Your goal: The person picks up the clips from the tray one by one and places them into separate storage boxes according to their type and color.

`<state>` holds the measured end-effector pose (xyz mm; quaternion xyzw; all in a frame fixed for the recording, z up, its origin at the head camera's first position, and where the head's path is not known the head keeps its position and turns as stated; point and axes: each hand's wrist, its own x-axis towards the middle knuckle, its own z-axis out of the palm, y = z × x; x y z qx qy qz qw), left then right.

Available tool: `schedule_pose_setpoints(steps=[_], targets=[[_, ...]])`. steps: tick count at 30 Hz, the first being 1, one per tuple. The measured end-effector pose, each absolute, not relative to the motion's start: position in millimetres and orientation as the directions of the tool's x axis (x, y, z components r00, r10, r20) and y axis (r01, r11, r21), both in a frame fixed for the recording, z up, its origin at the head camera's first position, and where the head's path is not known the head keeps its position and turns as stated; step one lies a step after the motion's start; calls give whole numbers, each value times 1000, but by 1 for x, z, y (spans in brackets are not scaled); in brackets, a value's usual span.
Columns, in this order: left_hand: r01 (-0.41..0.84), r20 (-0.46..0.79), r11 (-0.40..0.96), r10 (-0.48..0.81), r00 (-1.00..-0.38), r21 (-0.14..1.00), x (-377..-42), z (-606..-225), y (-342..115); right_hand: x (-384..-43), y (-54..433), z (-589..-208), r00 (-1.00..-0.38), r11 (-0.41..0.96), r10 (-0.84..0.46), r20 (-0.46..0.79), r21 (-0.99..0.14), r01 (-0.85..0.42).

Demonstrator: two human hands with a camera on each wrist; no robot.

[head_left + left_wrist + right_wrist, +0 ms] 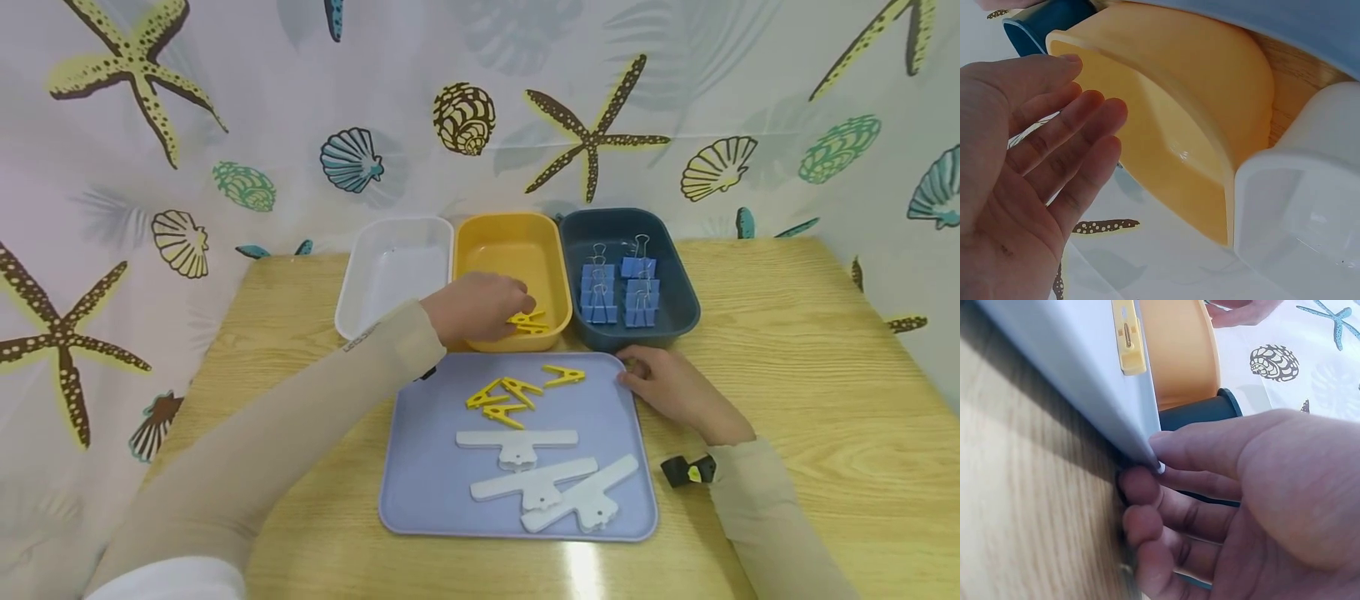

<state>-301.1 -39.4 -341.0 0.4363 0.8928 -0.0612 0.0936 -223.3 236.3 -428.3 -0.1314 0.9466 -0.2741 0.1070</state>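
My left hand is over the yellow bin, above yellow clothespins that lie inside it. In the left wrist view its fingers are loosely bent and the palm holds nothing. With thumb and fingers, my right hand pinches the far right corner of the lavender tray; the right wrist view shows the thumb on the rim. Several yellow clothespins lie loose on the tray's far half. Three long white bag clips lie nearer, two of them overlapping.
A white bin stands left of the yellow one. The dark blue bin at right holds several blue binder clips in two rows. All stand on a wooden table before a curtain printed with shells and starfish.
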Motion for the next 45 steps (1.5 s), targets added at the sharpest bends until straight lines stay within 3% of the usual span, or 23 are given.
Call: schedule_pose_setpoints(steps=[13,26,37,45], targets=[[812,-252,577,776,-578,-87,-285,-339,-43,-225,237,-426,-936,805,-321,-145,-562,-189],[841,-256,539,807,-532,-49,-269,-341,-46,-224,238,-425,-936,805,-310,-167,-570,-164],[826,-321,559,771,-549,-71,-256,-347,-49,-223,236,-425,-935,806,-310,-170,-569,-164],[825,-347,565,771,-533,-12,-253,-352,-51,-224,236,-425,-935,811,-307,-176,-563,-160]])
